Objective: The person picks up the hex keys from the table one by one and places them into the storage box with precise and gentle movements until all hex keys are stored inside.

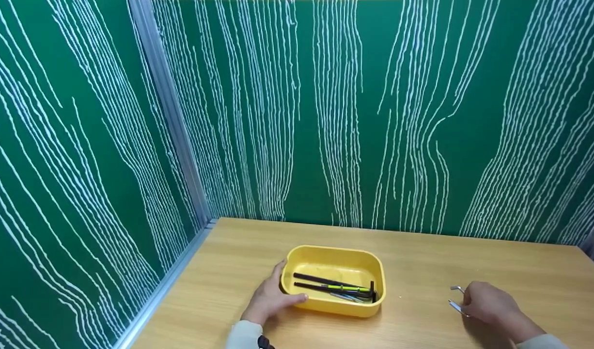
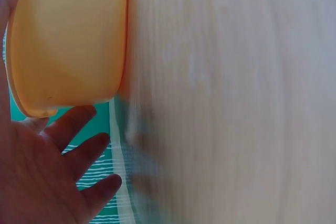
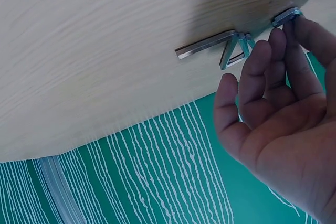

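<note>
A yellow plastic bin point(image 1: 336, 310) stands on the table, and my left hand point(image 1: 273, 295) holds its left end. The thumb lies over the near rim, and the other fingers are spread around the end wall in the left wrist view. Inside the bin lie black L-shaped hex keys point(image 1: 321, 278), a yellow-green piece point(image 1: 348, 288) and thin silver pieces point(image 1: 345, 296). To the right, my right hand point(image 1: 491, 303) pinches a small silver hex key point(image 3: 286, 17) between thumb and forefinger. More silver hex keys point(image 3: 207, 44) show beside its fingertips, close against the tabletop.
The wooden table point(image 1: 413, 271) meets green panels point(image 1: 471, 145) with wavy white lines at the back and left. A grey metal post point(image 1: 171, 97) stands in the back left corner, and a metal rail point(image 1: 166, 286) runs along the left edge.
</note>
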`<state>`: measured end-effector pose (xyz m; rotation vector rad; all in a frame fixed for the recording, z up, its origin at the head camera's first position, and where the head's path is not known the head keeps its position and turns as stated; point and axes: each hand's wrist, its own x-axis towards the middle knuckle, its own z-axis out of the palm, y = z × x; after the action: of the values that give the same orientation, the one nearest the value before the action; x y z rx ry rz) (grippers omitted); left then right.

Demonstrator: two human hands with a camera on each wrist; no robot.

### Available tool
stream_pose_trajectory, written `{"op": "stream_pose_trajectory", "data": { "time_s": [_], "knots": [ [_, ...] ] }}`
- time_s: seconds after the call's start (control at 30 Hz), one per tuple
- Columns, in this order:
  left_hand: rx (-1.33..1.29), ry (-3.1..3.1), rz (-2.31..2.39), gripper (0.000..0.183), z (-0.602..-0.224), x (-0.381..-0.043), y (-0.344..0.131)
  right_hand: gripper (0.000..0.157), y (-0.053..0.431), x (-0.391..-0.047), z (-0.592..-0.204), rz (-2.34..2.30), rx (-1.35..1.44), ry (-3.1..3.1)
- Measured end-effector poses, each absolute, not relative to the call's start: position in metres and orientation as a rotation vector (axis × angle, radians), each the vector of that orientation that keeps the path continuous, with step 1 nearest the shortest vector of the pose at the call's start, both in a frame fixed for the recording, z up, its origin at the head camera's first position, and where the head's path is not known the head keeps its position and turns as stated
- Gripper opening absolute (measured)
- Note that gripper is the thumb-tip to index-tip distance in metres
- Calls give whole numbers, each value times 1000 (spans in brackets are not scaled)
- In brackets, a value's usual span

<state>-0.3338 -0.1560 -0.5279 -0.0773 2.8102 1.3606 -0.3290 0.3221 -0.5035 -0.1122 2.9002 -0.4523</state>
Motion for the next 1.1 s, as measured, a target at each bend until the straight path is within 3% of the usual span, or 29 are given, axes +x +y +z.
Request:
{"op": "stream_pose_trajectory", "data": {
  "time_s": [1.1],
  "knots": [
    [-52, 2811, 1361, 108, -527, -333, -158, 11, 324, -335, -513, -437, -178, 3006]
  ]
}}
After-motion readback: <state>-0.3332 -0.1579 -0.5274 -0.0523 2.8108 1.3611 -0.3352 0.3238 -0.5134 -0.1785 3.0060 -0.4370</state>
